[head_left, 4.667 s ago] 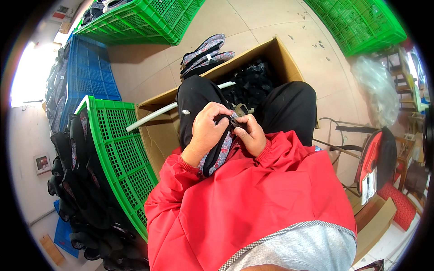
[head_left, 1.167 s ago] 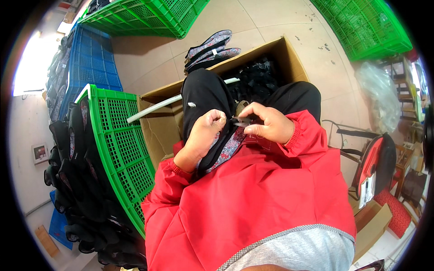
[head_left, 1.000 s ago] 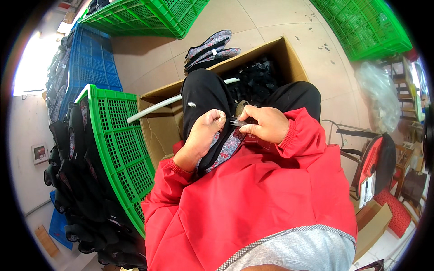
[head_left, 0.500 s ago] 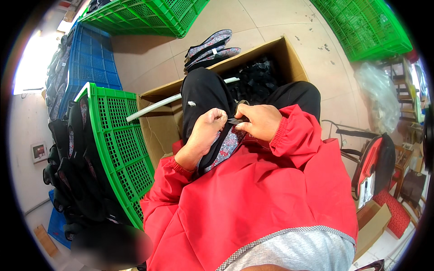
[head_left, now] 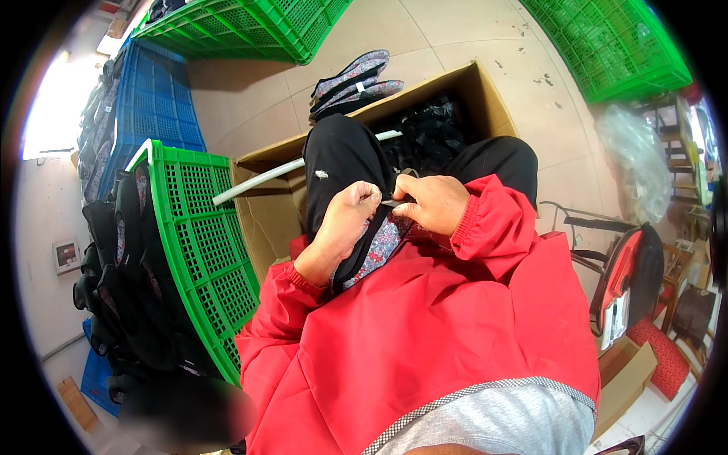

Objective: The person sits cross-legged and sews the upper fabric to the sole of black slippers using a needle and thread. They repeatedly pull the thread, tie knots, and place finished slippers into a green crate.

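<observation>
Over my lap lies a black slipper-like fabric piece with a floral lining (head_left: pixel 379 252), partly hidden under my wrist and hands. My left hand (head_left: pixel 350 216) is closed in a pinch on its far edge. Just to the right, my right hand (head_left: pixel 436 203) is wrapped round small metal thread snips (head_left: pixel 391 202). The short blades point left, almost touching my left fingertips. Any thread between the hands is too small to see.
Beyond my knees stands an open cardboard box (head_left: pixel 497 98) of black scraps, with a white tube (head_left: pixel 262 180) across it. Floral-lined pieces (head_left: pixel 356 83) are stacked behind. A green crate (head_left: pixel 201 243) at left adjoins piled black pieces (head_left: pixel 125 243). A chair (head_left: pixel 622 280) stands right.
The blades of the snips, slightly apart before, now appear closed together. Both hands stay in nearly the same place.
</observation>
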{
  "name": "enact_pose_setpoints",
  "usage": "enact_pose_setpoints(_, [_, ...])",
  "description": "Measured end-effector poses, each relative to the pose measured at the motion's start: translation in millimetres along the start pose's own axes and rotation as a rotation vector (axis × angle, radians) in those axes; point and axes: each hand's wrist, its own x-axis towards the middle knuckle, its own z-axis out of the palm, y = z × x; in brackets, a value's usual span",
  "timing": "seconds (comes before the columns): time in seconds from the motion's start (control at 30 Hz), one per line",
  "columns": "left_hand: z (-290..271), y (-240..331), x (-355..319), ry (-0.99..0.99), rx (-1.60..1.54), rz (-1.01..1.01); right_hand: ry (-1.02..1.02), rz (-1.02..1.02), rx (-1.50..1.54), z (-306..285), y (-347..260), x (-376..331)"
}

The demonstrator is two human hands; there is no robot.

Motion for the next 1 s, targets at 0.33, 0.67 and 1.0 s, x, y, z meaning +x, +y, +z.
enact_pose_setpoints(0.33, [7, 22, 4, 0.412, 0.535, 0.443, 0.308, 0.263, 0.376, 38, 3, -12])
enact_pose_setpoints(0.67, [19, 20, -1, 0.213, 0.715, 0.554, 0.294, 0.329, 0.199, 64, 16, -9])
enact_pose_setpoints(1.0, [32, 26, -23, -0.002, 1.172, 0.408, 0.336, 0.252, 0.410, 81, 28, -9])
